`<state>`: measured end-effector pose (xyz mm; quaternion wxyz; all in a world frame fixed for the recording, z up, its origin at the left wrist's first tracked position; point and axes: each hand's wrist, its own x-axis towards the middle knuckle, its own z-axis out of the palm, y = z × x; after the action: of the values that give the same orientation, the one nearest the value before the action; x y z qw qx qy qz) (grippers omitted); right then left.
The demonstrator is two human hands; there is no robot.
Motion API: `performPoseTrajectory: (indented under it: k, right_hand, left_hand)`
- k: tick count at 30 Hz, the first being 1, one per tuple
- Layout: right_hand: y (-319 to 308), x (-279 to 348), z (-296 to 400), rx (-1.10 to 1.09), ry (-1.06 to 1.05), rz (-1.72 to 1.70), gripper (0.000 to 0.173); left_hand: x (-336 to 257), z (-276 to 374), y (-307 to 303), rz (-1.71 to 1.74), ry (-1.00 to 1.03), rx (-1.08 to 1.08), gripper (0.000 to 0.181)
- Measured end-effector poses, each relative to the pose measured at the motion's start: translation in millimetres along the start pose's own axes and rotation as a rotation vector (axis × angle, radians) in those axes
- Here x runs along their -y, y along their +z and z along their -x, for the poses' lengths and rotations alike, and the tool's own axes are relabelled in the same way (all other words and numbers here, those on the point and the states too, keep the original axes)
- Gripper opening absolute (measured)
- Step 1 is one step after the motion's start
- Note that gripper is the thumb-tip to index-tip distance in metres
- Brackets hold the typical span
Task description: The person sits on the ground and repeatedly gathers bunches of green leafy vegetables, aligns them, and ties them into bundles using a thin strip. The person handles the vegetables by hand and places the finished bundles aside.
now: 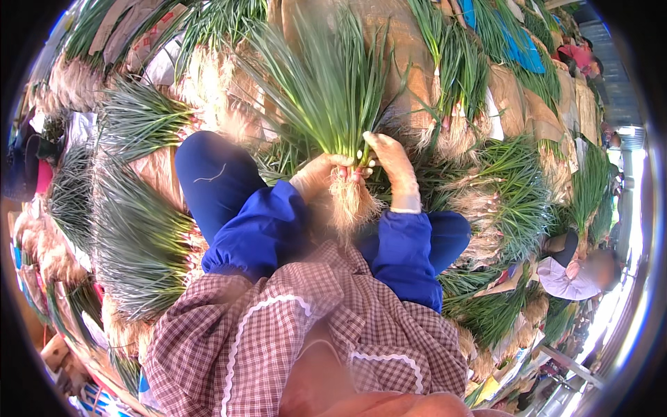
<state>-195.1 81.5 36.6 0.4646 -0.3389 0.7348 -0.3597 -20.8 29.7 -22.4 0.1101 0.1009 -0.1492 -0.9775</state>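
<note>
A fanned bunch of spring onions (333,114) stands upright before me, its long green leaves pointing away and its pale roots hanging towards my lap. My left hand (320,174), in a pale glove, grips the bunch just above the reddish bulbs (350,173). On the other side, my right hand (393,161), also gloved, bends in against the stems with its fingertips at the edge of the bunch. Whether those fingers pinch a stalk is hidden. A dangling mat of roots (354,203) hangs between my forearms.
Laid spring onions (140,240) flank my bent left knee (216,161). More piles (510,193) lie to the right, roots turned inwards. A brown sack (401,52) lies ahead, with a blue sheet (521,44) farther right. A person (570,276) sits at the right.
</note>
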Motion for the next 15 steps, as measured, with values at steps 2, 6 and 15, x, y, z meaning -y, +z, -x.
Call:
performPoseTrajectory:
  k: [2,6,15]
  right_hand:
    - [16.8,-0.8,-4.8,-0.026,-0.070,-0.283,0.033]
    - [36.9,-6.1,2.3,-0.055,0.071,-0.547,0.028]
    - [35.4,-25.6,-20.9,-0.644,-0.169,-0.232,0.030]
  left_hand:
    - [2.8,-1.8,-6.4,0.019,0.017,-0.010,0.044]
    - [20.8,-8.9,-56.6,-0.056,0.085,-0.120,0.021]
    - [13.6,-14.1,-2.6,-0.086,0.114,-0.139,0.021]
